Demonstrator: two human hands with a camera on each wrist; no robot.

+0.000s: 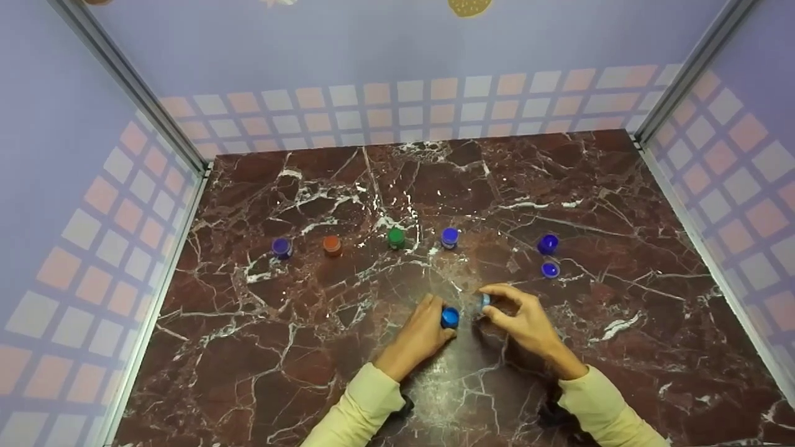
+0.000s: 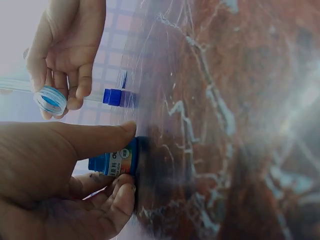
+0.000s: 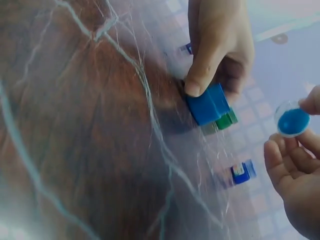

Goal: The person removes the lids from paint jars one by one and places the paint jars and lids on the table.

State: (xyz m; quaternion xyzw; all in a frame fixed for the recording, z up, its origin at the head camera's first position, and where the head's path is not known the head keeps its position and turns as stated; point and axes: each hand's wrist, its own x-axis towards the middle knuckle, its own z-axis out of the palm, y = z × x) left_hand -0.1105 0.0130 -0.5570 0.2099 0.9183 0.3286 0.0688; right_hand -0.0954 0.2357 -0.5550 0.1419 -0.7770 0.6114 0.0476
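Observation:
My left hand (image 1: 423,329) grips a small open paint jar (image 1: 450,317) of light blue paint, thumb on one side and fingers on the other. The left wrist view shows a printed label on this jar (image 2: 122,160), which stands on the table. To its right, my right hand (image 1: 522,318) pinches a clear lid (image 1: 485,300) between thumb and fingers, held up off the table. Blue paint coats the inside of that lid (image 3: 293,121) in the right wrist view. Jar and lid are apart.
Behind the hands stand closed jars in a row: purple (image 1: 282,248), orange (image 1: 332,245), green (image 1: 396,238) and blue-violet (image 1: 449,238). At the right, an open dark blue jar (image 1: 548,244) has its lid (image 1: 550,269) lying in front. Panels (image 1: 410,112) wall the marbled table (image 1: 248,385).

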